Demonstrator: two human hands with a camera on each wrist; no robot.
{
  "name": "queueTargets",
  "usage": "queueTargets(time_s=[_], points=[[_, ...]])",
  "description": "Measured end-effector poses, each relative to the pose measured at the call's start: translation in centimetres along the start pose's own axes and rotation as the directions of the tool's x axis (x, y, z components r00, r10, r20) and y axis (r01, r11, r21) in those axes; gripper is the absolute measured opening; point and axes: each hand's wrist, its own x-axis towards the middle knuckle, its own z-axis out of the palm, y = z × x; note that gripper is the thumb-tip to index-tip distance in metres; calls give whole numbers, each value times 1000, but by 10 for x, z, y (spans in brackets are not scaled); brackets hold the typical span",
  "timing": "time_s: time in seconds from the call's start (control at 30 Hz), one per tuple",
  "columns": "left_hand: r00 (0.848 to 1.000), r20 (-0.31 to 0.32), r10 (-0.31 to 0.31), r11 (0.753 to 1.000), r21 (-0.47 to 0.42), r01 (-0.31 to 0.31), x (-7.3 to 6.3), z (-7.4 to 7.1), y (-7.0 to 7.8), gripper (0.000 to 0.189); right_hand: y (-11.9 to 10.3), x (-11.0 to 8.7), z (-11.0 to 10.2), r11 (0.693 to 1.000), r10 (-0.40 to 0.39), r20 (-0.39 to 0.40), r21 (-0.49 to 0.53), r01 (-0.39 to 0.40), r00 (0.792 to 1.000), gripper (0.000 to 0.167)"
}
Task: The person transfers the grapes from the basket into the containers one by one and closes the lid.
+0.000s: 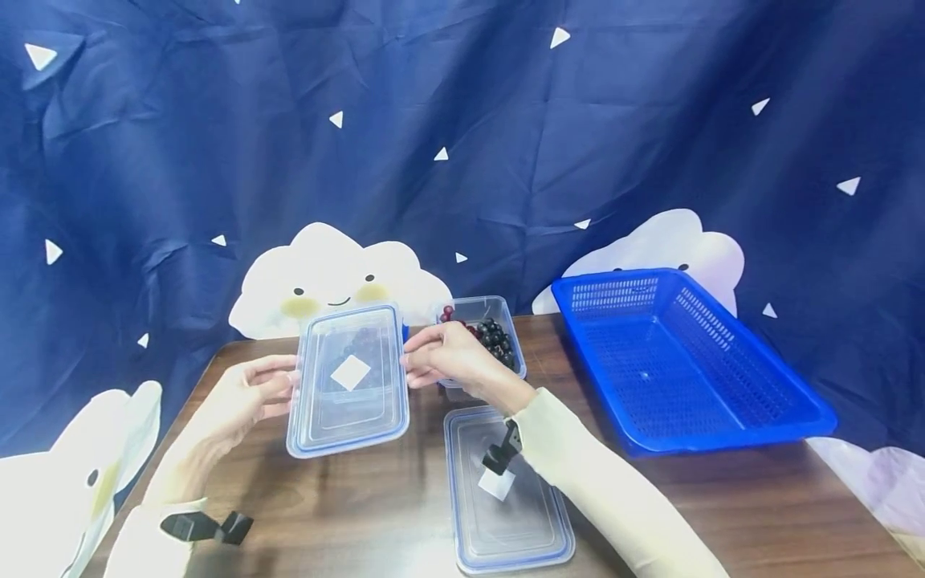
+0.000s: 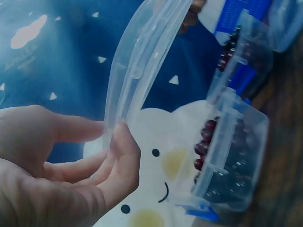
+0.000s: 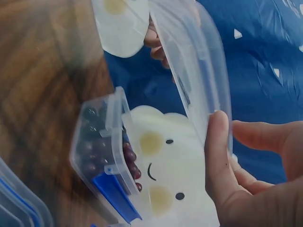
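Observation:
A clear plastic lid point(image 1: 350, 413) with a blue seal and a white diamond-shaped label is held up, tilted, above the table. My left hand point(image 1: 249, 397) pinches its left edge between thumb and fingers. On the opposite edge, my right hand point(image 1: 455, 361) pinches it the same way. Behind the lid stands a clear container point(image 2: 244, 165) with dark red and blackish grapes point(image 2: 204, 142), seen only dimly through the lid in the head view. Another clear container point(image 1: 517, 353), partly behind the right hand, holds red and black grapes point(image 1: 495, 337).
A second clear lid point(image 1: 506, 522) with a blue seal lies flat on the wooden table point(image 1: 361, 514), partly under the right forearm. The large blue plastic basket point(image 1: 694, 441) stands at the right. A blue curtain point(image 1: 491, 104) hangs behind the table.

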Motion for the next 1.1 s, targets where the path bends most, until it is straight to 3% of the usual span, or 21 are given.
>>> queueTargets(time_s=[0.23,0.37,0.63,0.87,1.1], points=[[996,-83,-39,999,-30,37,33,-2,11,64,-7,35,-6,999,-52,-80,11,53,995,26],[989,-132,-69,996,-71,60,52,-5,14,64,-10,53,-8,999,-41,-106,17,43,993,21],[987,-130,-99,992,-94,87,87,-6,8,59,-2,83,-16,995,29,-184,102,-11,982,27],[980,-143,-136,987,-107,122,107,-8,-6,56,10,102,-20,986,85,-217,160,-51,972,31],[976,-166,-143,988,-85,131,113,-5,-5,53,17,107,-21,989,97,-243,129,-67,965,29]])
